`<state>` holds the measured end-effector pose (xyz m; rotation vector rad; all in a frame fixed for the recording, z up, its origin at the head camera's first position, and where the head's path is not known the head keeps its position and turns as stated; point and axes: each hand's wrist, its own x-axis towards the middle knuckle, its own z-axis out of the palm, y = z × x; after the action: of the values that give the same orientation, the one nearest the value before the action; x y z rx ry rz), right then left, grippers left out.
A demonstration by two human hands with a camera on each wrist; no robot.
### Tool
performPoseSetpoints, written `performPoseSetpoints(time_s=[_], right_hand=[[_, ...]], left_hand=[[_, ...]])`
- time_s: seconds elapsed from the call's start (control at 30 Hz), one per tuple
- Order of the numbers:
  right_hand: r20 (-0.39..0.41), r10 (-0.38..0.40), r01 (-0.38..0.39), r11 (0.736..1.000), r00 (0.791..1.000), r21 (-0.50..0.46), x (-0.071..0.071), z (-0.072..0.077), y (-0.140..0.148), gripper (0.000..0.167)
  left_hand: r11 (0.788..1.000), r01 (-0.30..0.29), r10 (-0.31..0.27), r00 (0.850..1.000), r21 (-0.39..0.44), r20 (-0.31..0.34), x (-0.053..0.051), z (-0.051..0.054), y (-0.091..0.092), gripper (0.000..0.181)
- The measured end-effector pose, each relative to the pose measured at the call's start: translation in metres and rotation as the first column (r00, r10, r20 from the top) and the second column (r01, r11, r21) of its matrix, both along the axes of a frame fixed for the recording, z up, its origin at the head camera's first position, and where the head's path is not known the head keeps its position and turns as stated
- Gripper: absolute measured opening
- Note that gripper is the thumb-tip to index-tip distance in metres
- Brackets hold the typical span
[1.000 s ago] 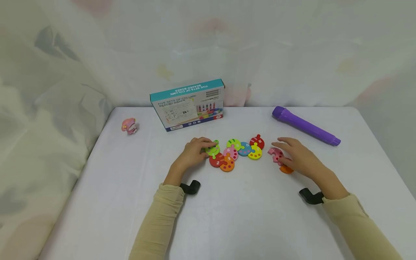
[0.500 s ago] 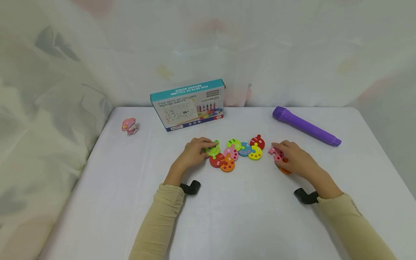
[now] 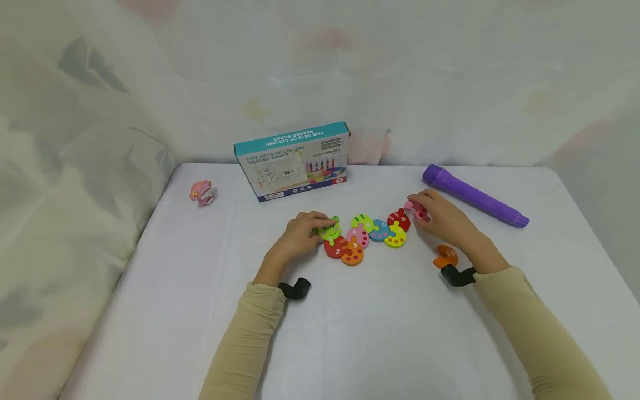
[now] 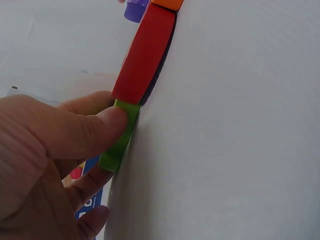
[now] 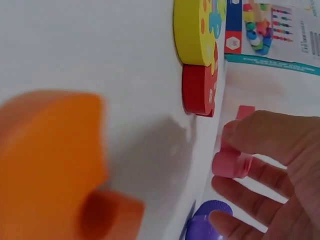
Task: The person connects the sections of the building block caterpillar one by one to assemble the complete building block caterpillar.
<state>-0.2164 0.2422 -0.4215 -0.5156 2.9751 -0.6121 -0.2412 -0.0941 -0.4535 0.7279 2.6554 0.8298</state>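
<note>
A row of joined, numbered caterpillar puzzle pieces lies mid-table, from the green face piece [image 3: 331, 231] through the red piece 2 [image 3: 335, 249] to the red piece 8 [image 3: 398, 221]. My left hand [image 3: 299, 236] pinches the green face piece between thumb and fingers; the left wrist view shows the thumb on its edge. Over at the row's far right end, my right hand [image 3: 447, 219] pinches a pink spotted puzzle piece [image 3: 421, 211] close to piece 8. In the right wrist view this pink piece [image 5: 232, 162] is off the table. The orange piece 10 [image 3: 446, 256] lies loose below my right hand.
A teal-topped bead box [image 3: 292, 161] stands at the back. The purple toy microphone [image 3: 472, 195] lies behind my right hand. At the far left sits a small pink figurine [image 3: 202, 193]. White fabric hangs behind the table and along its left side.
My right hand has closed its fingers on the pink piece and carried it up and left, away from the orange piece 10, toward piece 8. My left hand stays on the green face piece.
</note>
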Motion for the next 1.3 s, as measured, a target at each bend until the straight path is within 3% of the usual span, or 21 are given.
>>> performPoseSetpoints(time_s=[0.17, 0.3, 0.77, 1.03, 1.3], right_hand=[[-0.041, 0.067, -0.065, 0.997, 0.997, 0.05, -0.017, -0.001, -0.008, 0.043], [-0.011, 0.1, -0.098, 0.989, 0.995, 0.107, -0.024, -0.003, -0.012, 0.042], [0.087, 0.115, -0.128, 0.977, 0.99, 0.17, -0.029, 0.004, -0.017, 0.043], [0.071, 0.119, -0.13, 0.974, 0.99, 0.188, -0.028, 0.007, -0.022, 0.041], [0.071, 0.137, -0.151, 0.95, 0.988, 0.273, -0.029, 0.008, -0.027, 0.039]], left_hand=[[1.0, -0.002, 0.002, 1.0, 0.004, 0.001, 0.0, -0.001, 0.0, 0.043], [1.0, -0.001, 0.001, 1.0, 0.003, -0.008, 0.0, -0.002, -0.001, 0.043], [1.0, -0.013, 0.012, 1.0, 0.015, 0.006, 0.0, -0.001, -0.001, 0.043], [1.0, -0.004, 0.004, 1.0, 0.018, -0.006, 0.0, 0.0, -0.001, 0.043], [1.0, -0.003, 0.003, 1.0, 0.027, -0.007, 0.0, -0.002, -0.001, 0.043]])
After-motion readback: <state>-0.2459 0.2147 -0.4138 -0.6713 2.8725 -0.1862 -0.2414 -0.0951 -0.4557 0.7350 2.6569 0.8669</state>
